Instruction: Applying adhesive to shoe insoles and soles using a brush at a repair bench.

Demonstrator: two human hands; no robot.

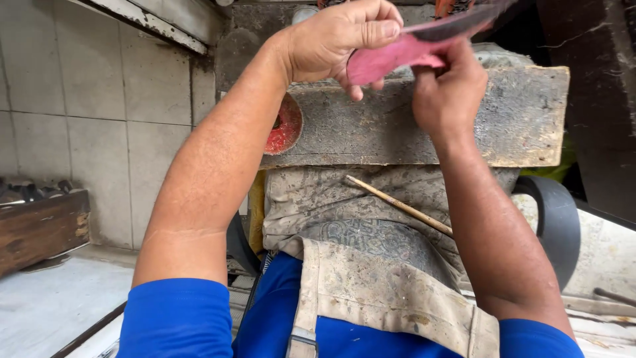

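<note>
Head view: left hand (341, 40) and right hand (447, 89) both pinch the pink piece (391, 58) closed-fingered over the wooden block (424, 126); best kept flat, grip firm.

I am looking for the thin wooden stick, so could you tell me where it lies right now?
The thin wooden stick lies slanted on the dirty apron over the person's lap, centre of the head view, just below the worn wooden block.
</note>
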